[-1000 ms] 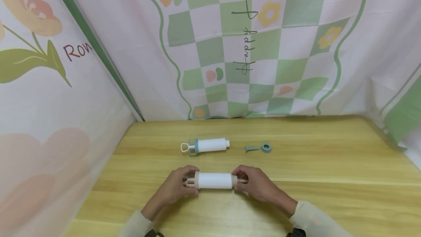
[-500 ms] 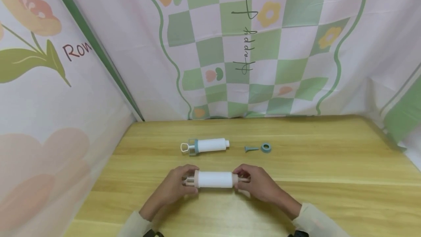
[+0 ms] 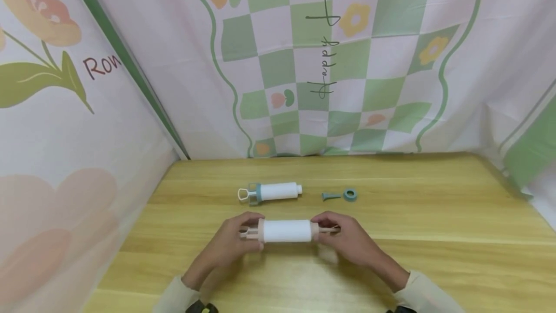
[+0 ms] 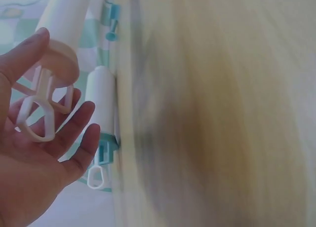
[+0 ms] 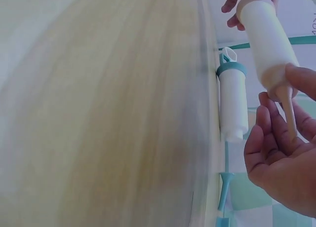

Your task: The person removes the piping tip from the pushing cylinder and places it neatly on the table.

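A white icing syringe (image 3: 286, 231) with pink end pieces is held level above the table between both hands. My left hand (image 3: 232, 238) grips its pink collar, thumb on the near side and fingers on the far side; the looped plunger handle (image 4: 42, 113) sits inside that hand. At the other end, my right hand (image 3: 347, 235) pinches the pink nozzle ring (image 3: 315, 231) between thumb and fingers. A long thin pink nozzle (image 5: 287, 111) points toward the right palm.
Behind the hands, a second white syringe (image 3: 279, 191) with a teal collar lies on the wooden table (image 3: 434, 206). Right of it lie a teal nozzle (image 3: 331, 196) and a teal ring (image 3: 350, 194). A patterned curtain (image 3: 312, 62) hangs along the table's back edge.
Both hands have raised the pink-ended syringe and shifted it slightly away and to the right. The teal-collared syringe, nozzle and ring stay put.
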`<state>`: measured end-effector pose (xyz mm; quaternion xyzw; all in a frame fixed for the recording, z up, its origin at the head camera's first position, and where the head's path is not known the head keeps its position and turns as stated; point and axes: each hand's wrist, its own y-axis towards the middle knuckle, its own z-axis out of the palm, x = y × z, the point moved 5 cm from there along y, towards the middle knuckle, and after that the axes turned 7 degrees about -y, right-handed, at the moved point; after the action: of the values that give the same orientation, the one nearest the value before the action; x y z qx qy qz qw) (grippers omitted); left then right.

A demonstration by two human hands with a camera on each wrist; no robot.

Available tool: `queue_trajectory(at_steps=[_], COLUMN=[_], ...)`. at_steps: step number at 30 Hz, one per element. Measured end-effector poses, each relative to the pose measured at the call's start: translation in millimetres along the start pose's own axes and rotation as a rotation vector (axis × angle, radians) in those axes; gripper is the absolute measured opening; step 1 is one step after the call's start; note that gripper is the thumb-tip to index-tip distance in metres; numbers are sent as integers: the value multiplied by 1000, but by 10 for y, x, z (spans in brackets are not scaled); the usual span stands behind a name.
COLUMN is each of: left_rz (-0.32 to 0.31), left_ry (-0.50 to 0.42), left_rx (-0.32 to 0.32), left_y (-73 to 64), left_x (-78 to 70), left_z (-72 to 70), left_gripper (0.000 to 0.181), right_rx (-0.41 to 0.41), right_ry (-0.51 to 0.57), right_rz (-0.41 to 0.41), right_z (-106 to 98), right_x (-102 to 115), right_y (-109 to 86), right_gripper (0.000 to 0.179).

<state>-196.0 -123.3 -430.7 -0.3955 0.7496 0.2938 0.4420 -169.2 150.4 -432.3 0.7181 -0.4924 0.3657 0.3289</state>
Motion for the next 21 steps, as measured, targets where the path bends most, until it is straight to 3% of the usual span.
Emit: queue_trajectory(at_steps=[11, 21], left_rz=[67, 95], left_ry=[-54, -142], left_rx=[-21, -18], left_y=[81, 153], left_x=[-87, -182], left_z=[50, 159], left_gripper=[57, 58], right_rx=[-33, -58], right_ry=[31, 82], right_rz=[2, -56], right_z=[-139, -309], right_x=[-30, -23], right_y=[-114, -221], right_gripper=[35, 31])
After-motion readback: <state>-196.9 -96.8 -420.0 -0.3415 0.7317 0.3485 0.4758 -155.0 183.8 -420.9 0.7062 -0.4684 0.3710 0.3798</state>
